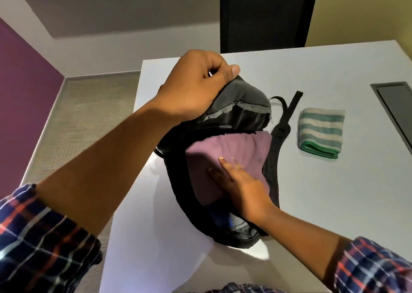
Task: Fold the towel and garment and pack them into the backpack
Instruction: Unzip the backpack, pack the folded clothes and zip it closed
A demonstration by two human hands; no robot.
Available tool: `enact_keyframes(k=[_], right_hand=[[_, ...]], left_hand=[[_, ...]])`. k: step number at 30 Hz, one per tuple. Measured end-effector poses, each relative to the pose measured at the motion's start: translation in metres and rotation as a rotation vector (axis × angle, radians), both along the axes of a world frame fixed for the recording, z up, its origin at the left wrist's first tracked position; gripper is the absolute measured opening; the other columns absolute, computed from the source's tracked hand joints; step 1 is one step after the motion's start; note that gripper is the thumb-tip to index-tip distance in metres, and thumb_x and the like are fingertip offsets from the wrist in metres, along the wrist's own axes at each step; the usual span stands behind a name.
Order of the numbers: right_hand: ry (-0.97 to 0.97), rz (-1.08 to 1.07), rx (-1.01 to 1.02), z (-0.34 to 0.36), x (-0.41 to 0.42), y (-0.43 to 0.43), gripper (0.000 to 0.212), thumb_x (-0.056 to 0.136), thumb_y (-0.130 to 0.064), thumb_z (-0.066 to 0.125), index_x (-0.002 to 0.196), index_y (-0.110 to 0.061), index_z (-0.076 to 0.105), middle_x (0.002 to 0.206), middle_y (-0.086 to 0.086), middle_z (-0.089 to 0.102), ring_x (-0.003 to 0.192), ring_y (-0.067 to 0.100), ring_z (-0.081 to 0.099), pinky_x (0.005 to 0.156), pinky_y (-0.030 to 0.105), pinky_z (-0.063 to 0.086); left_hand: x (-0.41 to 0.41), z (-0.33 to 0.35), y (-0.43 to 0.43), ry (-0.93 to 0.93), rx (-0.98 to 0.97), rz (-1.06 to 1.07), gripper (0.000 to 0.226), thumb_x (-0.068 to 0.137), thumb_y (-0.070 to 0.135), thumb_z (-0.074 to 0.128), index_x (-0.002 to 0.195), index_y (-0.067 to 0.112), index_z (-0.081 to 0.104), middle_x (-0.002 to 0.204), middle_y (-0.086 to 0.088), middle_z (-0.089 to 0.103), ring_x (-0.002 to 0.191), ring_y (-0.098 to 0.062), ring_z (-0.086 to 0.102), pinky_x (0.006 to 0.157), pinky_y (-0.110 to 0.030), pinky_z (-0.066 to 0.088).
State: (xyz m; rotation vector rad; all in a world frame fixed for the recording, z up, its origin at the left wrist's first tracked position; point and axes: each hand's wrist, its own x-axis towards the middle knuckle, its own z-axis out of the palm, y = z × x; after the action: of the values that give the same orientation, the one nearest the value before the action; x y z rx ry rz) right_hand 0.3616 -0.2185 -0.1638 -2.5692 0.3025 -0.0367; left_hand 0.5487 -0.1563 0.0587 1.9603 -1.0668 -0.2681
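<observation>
A black and grey backpack [240,114] lies on the white table [334,203] with its main compartment open toward me. My left hand [196,85] is shut on the backpack's upper flap and holds it lifted. A folded purple garment [231,152] sits partly inside the opening. My right hand [240,181] lies flat on the garment with fingers extended, pressing on it. A folded towel [321,133] with green and white stripes rests on the table to the right of the backpack, apart from both hands.
A backpack strap [287,118] trails between the bag and the towel. A dark recessed panel [394,112] is set in the table at the far right. A black chair [267,16] stands behind the table. The table's left edge runs close to the backpack.
</observation>
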Motion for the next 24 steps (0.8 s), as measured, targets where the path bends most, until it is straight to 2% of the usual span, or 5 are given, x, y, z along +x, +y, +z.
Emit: enact_keyframes(k=[5,9,14,19,24], right_hand=[[0.303,0.172,-0.049,-0.030,0.013,-0.005,0.109,0.074,-0.075,0.058,0.157,-0.027,0.007,0.165,0.003,0.011,0.152,0.025,0.006,0.123,0.048,0.000],[0.015,-0.074,-0.111,-0.019,0.016,-0.022,0.085,0.090,-0.067,0.045,0.154,-0.016,0.023,0.163,0.009,0.020,0.151,0.028,0.012,0.120,0.053,0.016],[0.185,-0.152,-0.138,-0.038,0.024,-0.040,0.091,0.090,-0.074,0.031,0.157,-0.017,0.008,0.165,0.008,0.003,0.152,0.032,0.000,0.121,0.053,0.012],[0.300,-0.092,-0.160,-0.050,0.034,-0.031,0.078,0.088,-0.077,0.025,0.150,-0.046,-0.010,0.155,-0.007,-0.023,0.148,0.035,-0.020,0.118,0.058,-0.002],[0.387,-0.091,-0.212,-0.062,0.033,-0.022,0.077,0.088,-0.077,0.017,0.149,-0.044,-0.018,0.159,-0.005,-0.025,0.146,0.035,-0.027,0.118,0.057,-0.008]], left_hand=[[0.001,-0.002,0.008,-0.035,0.064,-0.007,0.049,0.094,0.038,0.057,0.074,-0.006,0.059,0.070,-0.027,0.051,0.056,-0.015,0.039,0.052,-0.036,0.036],[0.001,-0.008,0.016,0.014,0.005,-0.030,0.046,0.095,0.033,0.058,0.068,-0.004,0.058,0.063,-0.024,0.047,0.053,-0.015,0.038,0.051,-0.035,0.032],[-0.005,-0.010,0.017,0.086,0.009,-0.048,0.043,0.095,0.023,0.058,0.062,-0.002,0.054,0.048,0.008,0.039,0.046,-0.005,0.035,0.049,-0.014,0.029],[-0.007,-0.011,0.018,0.066,0.046,-0.039,0.039,0.094,0.026,0.059,0.067,-0.001,0.061,0.057,-0.005,0.054,0.052,-0.017,0.045,0.053,-0.024,0.037],[-0.003,-0.016,0.021,-0.079,0.003,-0.039,0.031,0.094,0.027,0.057,0.068,0.012,0.062,0.060,0.010,0.054,0.054,-0.006,0.050,0.058,-0.007,0.034]])
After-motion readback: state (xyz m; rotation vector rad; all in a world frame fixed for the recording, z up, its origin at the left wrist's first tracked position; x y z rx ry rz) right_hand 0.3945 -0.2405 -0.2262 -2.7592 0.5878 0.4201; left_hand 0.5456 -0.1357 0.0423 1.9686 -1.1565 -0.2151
